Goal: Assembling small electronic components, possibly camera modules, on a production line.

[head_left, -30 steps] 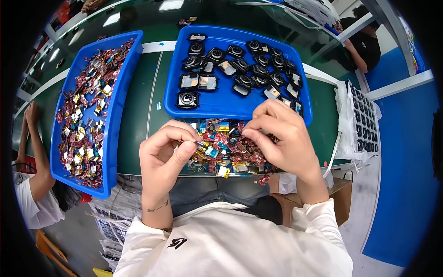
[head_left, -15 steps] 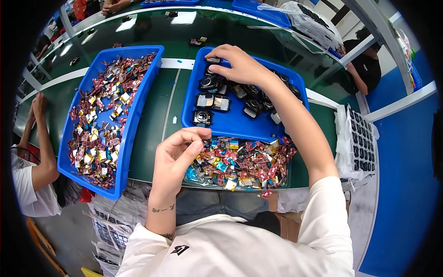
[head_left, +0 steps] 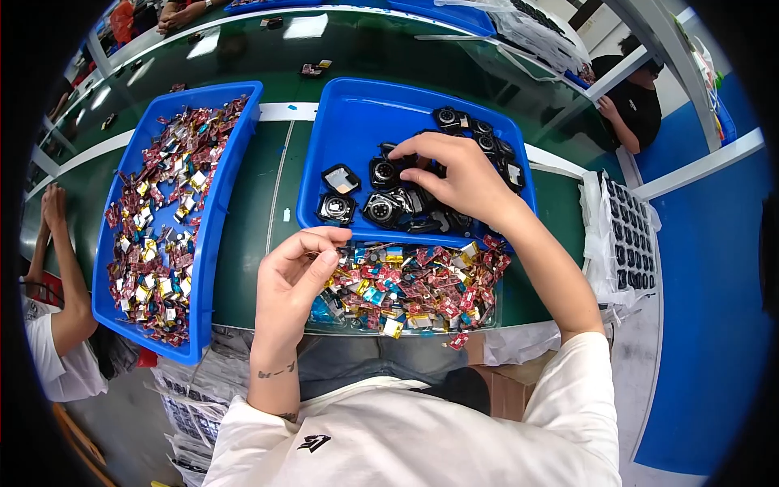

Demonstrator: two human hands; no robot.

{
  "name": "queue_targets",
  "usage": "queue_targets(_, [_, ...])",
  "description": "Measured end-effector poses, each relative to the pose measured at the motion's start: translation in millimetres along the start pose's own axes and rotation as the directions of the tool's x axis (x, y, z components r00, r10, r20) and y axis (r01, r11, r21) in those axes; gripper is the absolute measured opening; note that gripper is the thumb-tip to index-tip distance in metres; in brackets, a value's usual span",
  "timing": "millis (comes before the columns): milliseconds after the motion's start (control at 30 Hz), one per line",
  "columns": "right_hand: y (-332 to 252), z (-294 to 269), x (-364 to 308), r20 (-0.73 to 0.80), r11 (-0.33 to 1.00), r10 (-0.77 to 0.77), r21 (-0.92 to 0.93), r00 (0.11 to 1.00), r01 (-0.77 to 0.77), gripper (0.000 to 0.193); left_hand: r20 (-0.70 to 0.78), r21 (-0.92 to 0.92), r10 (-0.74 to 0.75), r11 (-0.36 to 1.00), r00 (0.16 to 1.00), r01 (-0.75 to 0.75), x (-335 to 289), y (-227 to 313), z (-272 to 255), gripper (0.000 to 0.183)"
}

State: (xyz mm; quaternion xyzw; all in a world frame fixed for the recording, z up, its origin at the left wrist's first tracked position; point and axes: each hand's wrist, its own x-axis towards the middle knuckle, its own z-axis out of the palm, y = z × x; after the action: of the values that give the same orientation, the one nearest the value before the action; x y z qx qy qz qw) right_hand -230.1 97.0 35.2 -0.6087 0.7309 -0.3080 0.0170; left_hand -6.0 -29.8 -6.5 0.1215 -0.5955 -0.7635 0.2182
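My right hand [head_left: 462,178] reaches over a blue tray [head_left: 341,105], thumb and index finger apart beside a black watch case [head_left: 383,170]. Its other fingers are partly hidden among the cases, and no case is lifted. More black watch cases lie around it, some face down with a pale square inside, like the case [head_left: 341,178] at the left. Loosely curled at the tray's near left corner, my left hand [head_left: 288,280] shows a gap between thumb and index, with nothing visible in it. Below the tray, a clear shallow container [head_left: 316,329] holds red boards, silvery-white and yellow pieces.
A long blue bin [head_left: 207,276] of similar small parts stands at left on the green table [head_left: 268,211]. Beyond it rests a person's arm [head_left: 69,268]. Stacked trays of black cases [head_left: 629,235] stand at right; another person [head_left: 625,97] sits at far right.
My right hand has moved from the tray's far left corner toward its middle. Cases from that corner now lie nearer the middle and front. My left hand keeps its curled pose.
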Motion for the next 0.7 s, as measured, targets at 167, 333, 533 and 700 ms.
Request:
queue_targets(167, [-31,-9,-21,-0.207,0.98,0.133,0.171,0.969,-0.098,0.03,0.023,-0.067,0.104,0.993,0.994,-0.102,-6,4,-1,0.007])
queue_targets(333, [-77,12,-57,-0.383,0.987,-0.15,-0.104,0.912,0.119,0.022,0.187,-0.331,0.146,0.94,0.971,-0.078,-11,7,30,0.01])
queue_targets(533, [-90,30,-75,-0.494,0.989,0.017,0.138,0.869,0.059,0.027,0.097,-0.28,0.052,0.96,0.994,-0.023,-11,4,45,0.015])
queue_targets(700, [-101,21,-75,-0.34,0.903,0.27,0.415,0.901,-0.114,0.037,0.2,-0.216,0.073,0.976,0.977,-0.028,-14,4,44,0.007])
